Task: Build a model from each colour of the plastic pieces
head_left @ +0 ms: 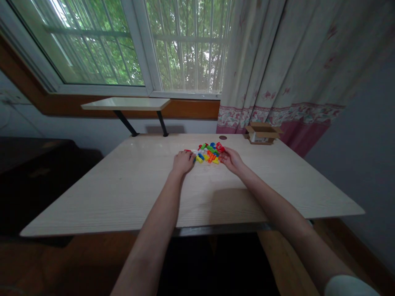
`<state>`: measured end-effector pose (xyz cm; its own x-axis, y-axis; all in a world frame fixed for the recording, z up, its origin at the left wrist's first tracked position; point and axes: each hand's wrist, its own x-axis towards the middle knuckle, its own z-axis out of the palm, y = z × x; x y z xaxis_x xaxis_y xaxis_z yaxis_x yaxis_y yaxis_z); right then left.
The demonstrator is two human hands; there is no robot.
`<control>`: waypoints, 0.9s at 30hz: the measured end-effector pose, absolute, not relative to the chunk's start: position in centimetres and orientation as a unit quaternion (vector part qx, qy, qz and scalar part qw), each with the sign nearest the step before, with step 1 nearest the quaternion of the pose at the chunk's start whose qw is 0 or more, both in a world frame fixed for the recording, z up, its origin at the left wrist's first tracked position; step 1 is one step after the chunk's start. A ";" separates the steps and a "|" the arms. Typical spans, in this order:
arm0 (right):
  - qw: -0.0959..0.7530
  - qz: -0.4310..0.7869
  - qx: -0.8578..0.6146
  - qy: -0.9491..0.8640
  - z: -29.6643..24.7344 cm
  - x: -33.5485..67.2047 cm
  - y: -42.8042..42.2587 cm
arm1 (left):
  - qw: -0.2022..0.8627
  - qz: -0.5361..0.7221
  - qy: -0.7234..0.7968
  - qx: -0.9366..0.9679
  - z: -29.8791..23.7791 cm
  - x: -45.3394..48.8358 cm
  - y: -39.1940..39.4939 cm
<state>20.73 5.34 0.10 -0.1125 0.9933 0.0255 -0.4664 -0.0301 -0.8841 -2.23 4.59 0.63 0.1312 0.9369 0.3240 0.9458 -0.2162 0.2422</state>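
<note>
A loose heap of small plastic building bricks (207, 153) in red, blue, green, yellow, orange and white lies near the far middle of a pale wood-grain desk (123, 193). My left hand (183, 161) rests palm down at the heap's left edge, its fingers curled over the nearest bricks. Whether it holds one is hidden. My right hand (231, 160) lies at the heap's right edge, its fingers slightly apart and touching or almost touching the bricks, with no brick visibly held.
A small open cardboard box (262, 133) stands at the desk's far right corner, near a dark round grommet (222, 137). A white shelf (125, 103) on black brackets stands behind the desk. A patterned curtain (277, 70) hangs at the right, and dark furniture (31, 172) stands at the left.
</note>
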 end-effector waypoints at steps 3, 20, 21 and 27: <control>0.565 0.652 -0.334 -0.379 0.3 20.6 5.0 | 0.026 -0.235 -0.614 -0.753 1.2 -2.0 4.3; 0.500 0.725 -0.320 -0.349 1.0 19.9 3.8 | -0.041 -0.404 -0.419 -0.812 2.3 1.8 3.2; 0.501 0.730 -0.315 -0.343 1.0 19.9 3.8 | -0.042 -0.406 -0.407 -0.817 2.3 1.8 3.2; 0.492 0.741 -0.299 -0.346 0.8 19.8 3.5 | -0.066 -0.410 -0.373 -0.830 2.6 2.1 2.9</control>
<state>19.80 3.53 0.78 -0.3367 0.9359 -0.1035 -0.5217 -0.2770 -0.8069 2.07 2.95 2.59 0.3853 0.6729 0.6315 0.5651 -0.7130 0.4150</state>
